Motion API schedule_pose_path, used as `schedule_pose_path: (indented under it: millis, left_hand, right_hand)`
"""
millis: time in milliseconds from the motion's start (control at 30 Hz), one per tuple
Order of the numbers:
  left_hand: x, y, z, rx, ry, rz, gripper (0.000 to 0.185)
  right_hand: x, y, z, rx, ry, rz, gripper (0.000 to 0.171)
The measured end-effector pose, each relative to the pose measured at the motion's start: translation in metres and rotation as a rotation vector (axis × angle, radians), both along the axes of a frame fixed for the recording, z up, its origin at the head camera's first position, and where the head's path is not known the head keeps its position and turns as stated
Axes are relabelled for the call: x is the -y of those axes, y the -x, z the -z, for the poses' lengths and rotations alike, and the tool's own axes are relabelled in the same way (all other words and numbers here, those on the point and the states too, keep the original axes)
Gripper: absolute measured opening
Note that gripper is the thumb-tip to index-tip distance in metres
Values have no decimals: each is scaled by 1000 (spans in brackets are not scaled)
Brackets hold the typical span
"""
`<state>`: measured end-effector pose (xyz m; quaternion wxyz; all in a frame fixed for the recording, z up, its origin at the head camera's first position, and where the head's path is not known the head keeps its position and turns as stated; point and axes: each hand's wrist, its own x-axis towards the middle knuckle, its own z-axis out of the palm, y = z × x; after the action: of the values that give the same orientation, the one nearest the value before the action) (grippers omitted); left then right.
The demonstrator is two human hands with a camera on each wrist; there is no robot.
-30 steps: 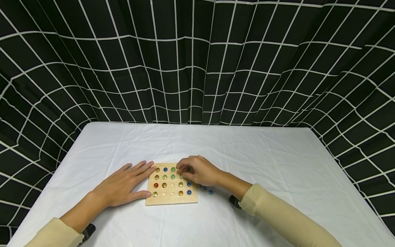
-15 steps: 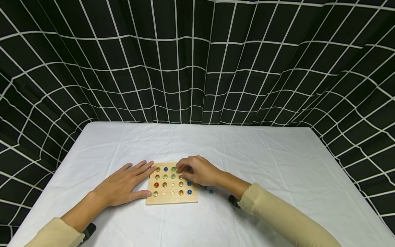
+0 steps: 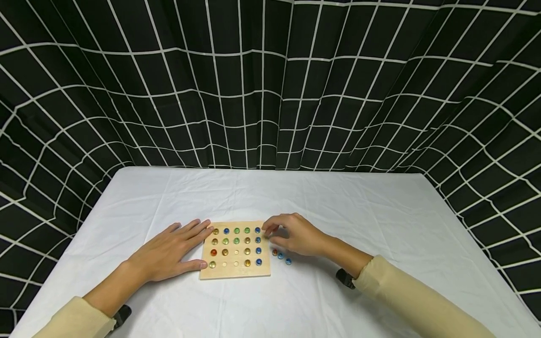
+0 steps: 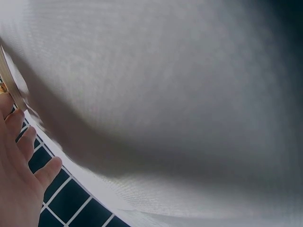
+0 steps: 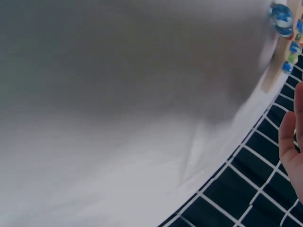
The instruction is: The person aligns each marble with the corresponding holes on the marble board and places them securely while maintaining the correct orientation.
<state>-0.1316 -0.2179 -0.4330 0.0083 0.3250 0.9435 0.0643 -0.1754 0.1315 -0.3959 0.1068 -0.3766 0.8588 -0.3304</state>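
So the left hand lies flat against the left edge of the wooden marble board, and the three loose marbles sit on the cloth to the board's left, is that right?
Not quite: the loose marbles lie to the right of the wooden marble board, by the right hand, as the head view shows. The left hand does lie flat against the board's left edge.

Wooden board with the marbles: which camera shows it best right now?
The head view: the whole wooden board lies face up between the left hand and the right hand, every marble row readable. The left wrist view catches only a blurred edge at far left; the right wrist view shows one edge with a few marbles.
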Motion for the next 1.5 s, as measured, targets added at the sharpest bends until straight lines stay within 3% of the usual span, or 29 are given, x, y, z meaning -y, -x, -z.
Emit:
schedule_pose_path:
  millis: [367,667,1500]
  left_hand:
    - [0,0,1,2,6,-2,82]
    - [0,0,-1,2,14,-6,83]
    - [0,0,1,-3,5,-5,82]
  right_hand:
    - [-29,-12,7,-3,-29,-2,25]
    - [-45,-19,13,75,-33,12,33]
    - [-46,-23,19,65,-51,-23,30]
